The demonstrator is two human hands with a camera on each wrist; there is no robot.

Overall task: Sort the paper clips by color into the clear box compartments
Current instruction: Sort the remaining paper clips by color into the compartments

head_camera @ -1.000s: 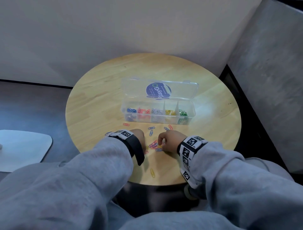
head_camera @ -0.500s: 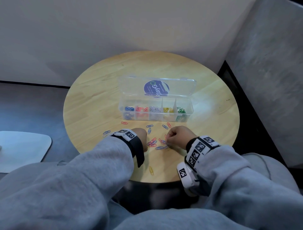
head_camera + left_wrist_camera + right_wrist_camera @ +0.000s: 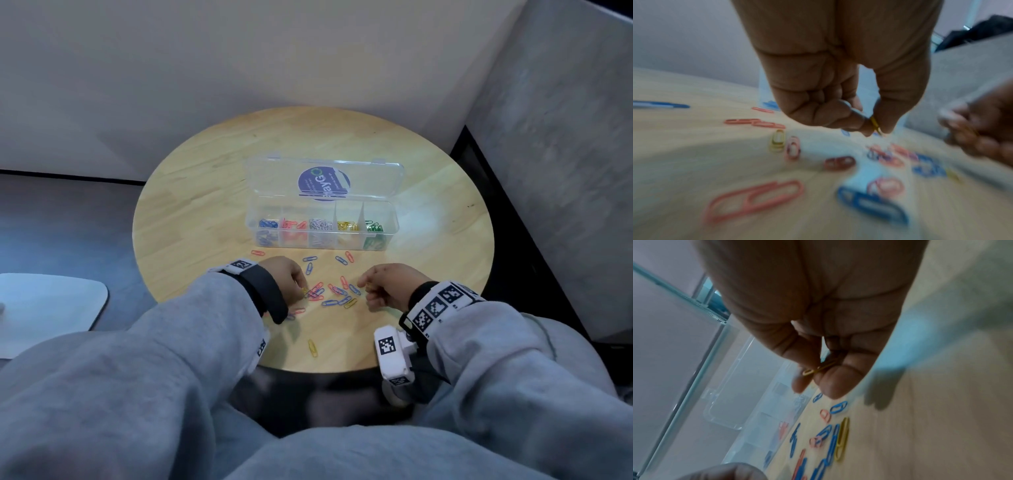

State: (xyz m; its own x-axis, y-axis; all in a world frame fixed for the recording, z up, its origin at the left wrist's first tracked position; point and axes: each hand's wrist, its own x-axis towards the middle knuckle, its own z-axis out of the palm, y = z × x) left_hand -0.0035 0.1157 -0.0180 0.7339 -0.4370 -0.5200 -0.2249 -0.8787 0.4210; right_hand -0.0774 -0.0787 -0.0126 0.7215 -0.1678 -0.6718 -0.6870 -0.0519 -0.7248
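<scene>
The clear box (image 3: 394, 219) stands open on the round wooden table (image 3: 205, 205), with blue, red, white, yellow and green clips sorted in its compartments. Loose blue, red and yellow paper clips (image 3: 337, 294) lie scattered between my two hands. My left hand (image 3: 291, 279) hovers just above the pile and pinches a yellow clip (image 3: 875, 125) between thumb and forefinger. My right hand (image 3: 380, 284) is lifted a little off the table and pinches another yellow clip (image 3: 818, 369) at its fingertips. The wrist views are blurred.
A single yellow clip (image 3: 312, 347) lies alone near the table's front edge. A red clip (image 3: 257, 253) sits left of the box front. A white surface (image 3: 44, 308) is at the far left below table level. Walls close in behind and to the right.
My right hand has pulled away to the right from the pile with a yellow clip pinched. The left hand stays by the pile.
</scene>
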